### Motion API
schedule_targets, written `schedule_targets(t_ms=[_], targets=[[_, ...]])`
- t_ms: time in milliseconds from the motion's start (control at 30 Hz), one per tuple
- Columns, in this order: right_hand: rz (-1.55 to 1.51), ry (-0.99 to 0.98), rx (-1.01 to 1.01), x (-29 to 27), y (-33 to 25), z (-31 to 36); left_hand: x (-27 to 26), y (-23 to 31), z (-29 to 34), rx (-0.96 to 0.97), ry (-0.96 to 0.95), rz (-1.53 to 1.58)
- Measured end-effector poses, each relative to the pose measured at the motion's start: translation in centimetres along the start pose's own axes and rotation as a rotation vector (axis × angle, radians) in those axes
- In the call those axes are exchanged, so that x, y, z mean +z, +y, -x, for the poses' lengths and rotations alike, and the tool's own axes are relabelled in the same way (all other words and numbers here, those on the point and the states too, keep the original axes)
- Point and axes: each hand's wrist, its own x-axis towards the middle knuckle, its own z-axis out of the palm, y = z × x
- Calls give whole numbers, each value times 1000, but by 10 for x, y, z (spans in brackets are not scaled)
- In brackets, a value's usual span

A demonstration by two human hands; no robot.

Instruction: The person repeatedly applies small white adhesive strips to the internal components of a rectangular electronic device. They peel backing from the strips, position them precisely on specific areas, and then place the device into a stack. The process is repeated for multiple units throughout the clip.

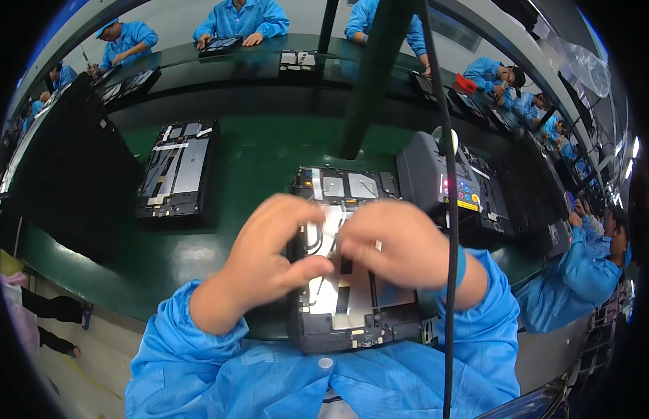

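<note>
A stack of opened, tablet-like device housings lies in front of me, black-framed with silver panels and dark cables in the top one. Above its left part hovers my left hand, thumb stretched out and apart from the curved fingers, with nothing seen between them. My right hand, with a blue band at the wrist, is over the middle of the same housing. Its fingers are curled together and somewhat blurred. Whatever they may hold is hidden. Both hands cover part of the silver panels.
Another stack of housings stands left on the green table. A grey machine with lit buttons sits right of my stack, with more housings beyond it. A black cable hangs before me. Co-workers in blue sit around.
</note>
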Motion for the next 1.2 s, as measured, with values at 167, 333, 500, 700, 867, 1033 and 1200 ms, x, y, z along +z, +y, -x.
schedule_targets(t_ms=[167, 333, 500, 700, 867, 1033, 1200], targets=[[-39, 330, 121, 5, -22, 50, 24, 36, -13, 102, 10, 5], [-60, 411, 134, -7, -13, 79, 32, 47, -42, 131, -230, -12], [-206, 553, 471, -13, 17, 90, 50, 26, -82, -237, -210, -61], [-924, 605, 556, 5, 68, 88, 81, -19, -110, -77, -598, -410], [-835, 667, 408, 14, 76, 97, 66, -33, -104, 42, -638, -404], [-314, 506, 229, 9, 82, 69, 54, -36, -87, -45, -548, -371], [29, 354, 193, 8, 74, 59, 50, -35, -84, 36, -525, -437]])
